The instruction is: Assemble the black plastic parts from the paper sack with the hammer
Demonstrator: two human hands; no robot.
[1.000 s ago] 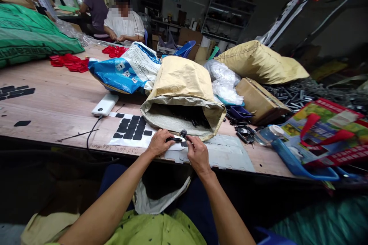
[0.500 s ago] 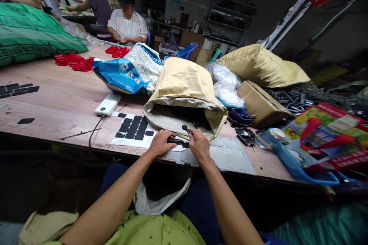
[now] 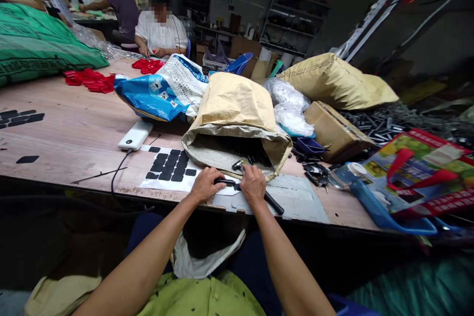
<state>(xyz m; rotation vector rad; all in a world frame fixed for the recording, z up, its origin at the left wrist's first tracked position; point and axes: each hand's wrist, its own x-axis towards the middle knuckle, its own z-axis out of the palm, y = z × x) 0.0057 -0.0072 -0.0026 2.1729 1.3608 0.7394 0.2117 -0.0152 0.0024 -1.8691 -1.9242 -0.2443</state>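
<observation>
1. the black piece (image 3: 224, 182) is low over the grey mat (image 3: 298, 197), at the table's (image 3: 81, 123) near edge.
2. the left hand (image 3: 205, 185) has its fingers clamped on the piece's left end.
3. the right hand (image 3: 254, 185) is closed round a tool (image 3: 274, 203), probably a small hammer, its dark handle jutting out toward the wearer.
4. just beyond the hands, the beige sack (image 3: 239, 101) lies open toward them.
5. left of the hands, black pads (image 3: 172, 164) sit on a white sheet (image 3: 151, 181), near a white box (image 3: 135, 136) with a cord.
</observation>
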